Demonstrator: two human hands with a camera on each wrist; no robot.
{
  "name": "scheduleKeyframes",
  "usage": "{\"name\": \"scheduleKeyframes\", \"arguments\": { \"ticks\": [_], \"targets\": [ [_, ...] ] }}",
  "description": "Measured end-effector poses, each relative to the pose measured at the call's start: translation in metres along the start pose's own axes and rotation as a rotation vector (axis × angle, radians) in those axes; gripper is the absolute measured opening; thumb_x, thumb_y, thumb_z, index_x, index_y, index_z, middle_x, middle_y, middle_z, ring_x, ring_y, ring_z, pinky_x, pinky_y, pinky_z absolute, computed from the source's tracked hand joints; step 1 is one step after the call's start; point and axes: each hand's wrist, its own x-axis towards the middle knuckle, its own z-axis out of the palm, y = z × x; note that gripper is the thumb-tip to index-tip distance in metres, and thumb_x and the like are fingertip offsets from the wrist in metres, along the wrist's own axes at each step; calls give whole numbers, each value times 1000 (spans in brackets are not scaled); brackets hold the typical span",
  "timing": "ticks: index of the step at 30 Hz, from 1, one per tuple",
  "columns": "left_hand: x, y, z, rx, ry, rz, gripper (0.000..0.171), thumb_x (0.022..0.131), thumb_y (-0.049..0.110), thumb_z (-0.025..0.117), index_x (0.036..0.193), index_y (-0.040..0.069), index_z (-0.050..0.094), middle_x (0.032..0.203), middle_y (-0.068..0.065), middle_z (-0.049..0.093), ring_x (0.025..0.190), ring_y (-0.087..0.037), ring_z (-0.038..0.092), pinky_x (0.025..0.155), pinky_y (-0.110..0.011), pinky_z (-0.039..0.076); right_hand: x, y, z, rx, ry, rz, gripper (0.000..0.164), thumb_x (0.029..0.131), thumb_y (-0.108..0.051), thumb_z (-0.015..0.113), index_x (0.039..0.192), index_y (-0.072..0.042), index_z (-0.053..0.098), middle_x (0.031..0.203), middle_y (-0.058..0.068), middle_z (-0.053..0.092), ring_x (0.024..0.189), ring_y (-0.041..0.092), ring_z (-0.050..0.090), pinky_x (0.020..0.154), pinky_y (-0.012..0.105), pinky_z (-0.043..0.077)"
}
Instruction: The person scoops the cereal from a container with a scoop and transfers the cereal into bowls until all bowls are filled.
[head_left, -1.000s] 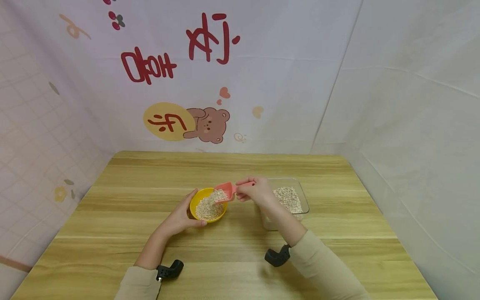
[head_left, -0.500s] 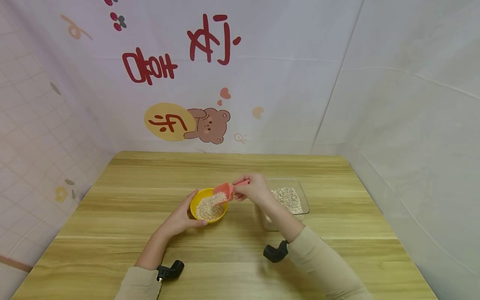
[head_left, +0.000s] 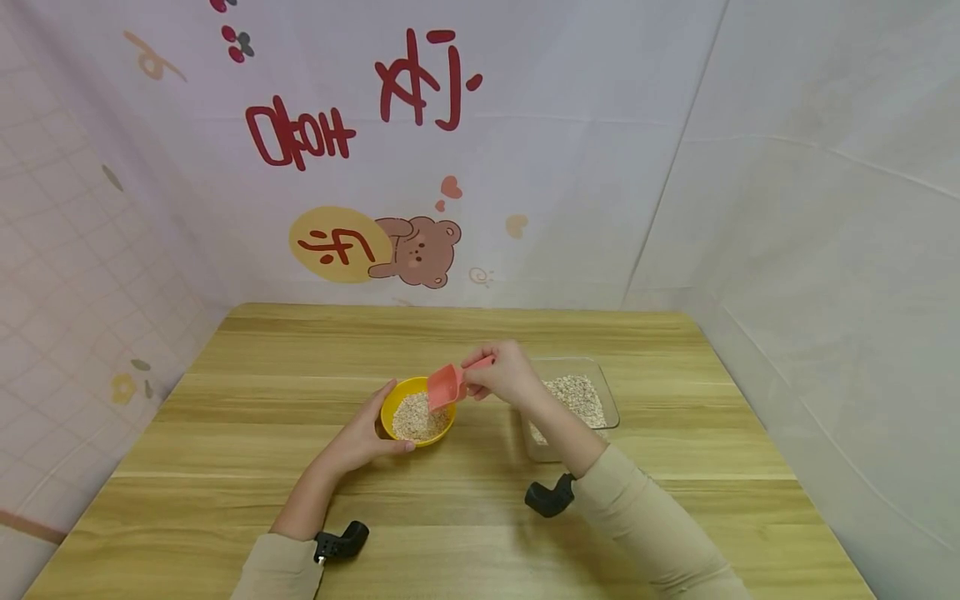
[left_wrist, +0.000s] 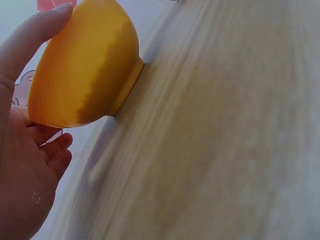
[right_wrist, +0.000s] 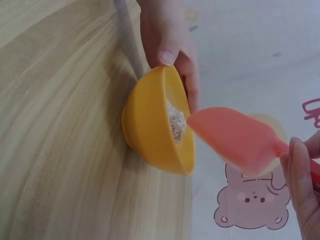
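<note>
My left hand (head_left: 362, 433) grips a yellow bowl (head_left: 405, 387) from the left, thumb at the near side and fingers round the far side. The bowl's foot rests on the wooden table in the left wrist view. Rolled oats (head_left: 417, 418) lie heaped inside it. With my right hand (head_left: 507, 375) I pinch the handle of a pink scoop (head_left: 445, 387). The scoop is tipped over the bowl's right side, its lip close above the oats. No oats show in its pan in the head view. In the right wrist view, the underside of the scoop (right_wrist: 240, 140) faces the camera.
A clear rectangular container (head_left: 542, 452) of rolled oats (head_left: 576, 398) stands right of the bowl, partly behind my right forearm. Wood-grain table (head_left: 450, 542) extends around both. White printed cloth (head_left: 570, 167) closes off the back and the sides.
The scoop has tipped further, and the oats in it have slid out into the bowl. My right hand has shifted slightly left and away from me. The left hand and the bowl stay put.
</note>
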Motion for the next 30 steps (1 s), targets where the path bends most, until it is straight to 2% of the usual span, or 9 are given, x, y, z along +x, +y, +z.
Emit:
{"name": "scheduleKeyframes", "arguments": {
  "ticks": [7,13,18,24,30],
  "targets": [
    [1,-2,0,0,0,0,112,69,31,87,153,5,16,154,-23,16,139,-42,15,108,-62,12,0,4,-3,14,13,-1,12,78,5,66,90,4,69,70,16,67,63,33,67,58,38,57],
    [2,-3,-1,-14,2,-2,114,67,33,88,153,6,17,155,-21,16,139,-41,16,108,-60,15,-2,10,-4,67,30,10,13,79,5,67,92,6,69,72,17,67,59,25,66,61,41,57],
    [2,-2,-2,-33,6,7,115,66,31,89,152,6,17,155,-19,15,140,-40,16,108,-60,15,-5,14,-5,118,44,14,15,79,6,67,95,7,68,76,20,68,61,26,67,61,41,57],
    [3,2,-2,-28,7,16,114,66,33,89,152,6,19,155,-18,17,139,-39,17,108,-60,16,-8,22,-9,156,74,13,16,79,5,67,95,8,68,74,18,68,59,21,66,58,36,57],
    [4,3,-3,-13,23,47,109,67,31,88,151,7,23,153,-16,22,139,-36,20,108,-60,15,-16,23,-15,191,119,-2,20,78,3,66,98,9,67,77,20,68,59,21,66,59,37,57]
  ]
}}
